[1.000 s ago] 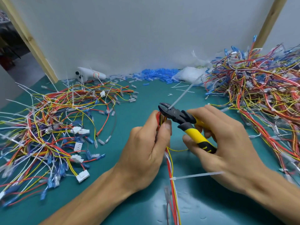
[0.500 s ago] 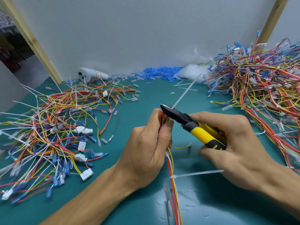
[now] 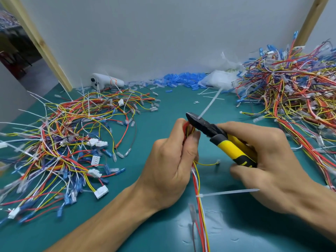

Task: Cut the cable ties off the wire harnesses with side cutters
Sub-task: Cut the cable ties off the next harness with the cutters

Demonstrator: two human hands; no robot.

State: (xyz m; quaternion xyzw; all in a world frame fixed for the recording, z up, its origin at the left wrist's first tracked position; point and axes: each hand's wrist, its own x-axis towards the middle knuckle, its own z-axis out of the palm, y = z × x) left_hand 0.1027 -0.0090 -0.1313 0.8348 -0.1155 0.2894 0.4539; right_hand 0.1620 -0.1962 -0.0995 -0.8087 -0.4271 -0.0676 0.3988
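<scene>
Since a second ago the right hand (image 3: 269, 160) has slid back along the side cutters (image 3: 218, 137); its grip squeezes the yellow handles. On the teal tabletop (image 3: 172, 106), a tangled harness pile (image 3: 291, 91) lies at 3 o'clock and a looser heap (image 3: 72, 142) at 9 o'clock. At centre, the left hand (image 3: 169, 170) has its grip wrapped round a wire harness (image 3: 198, 182). The cutter jaws are closed at the base of a white cable tie (image 3: 209, 106) pointing to 1 o'clock. A second tie (image 3: 227, 193) juts toward 3 o'clock lower down.
</scene>
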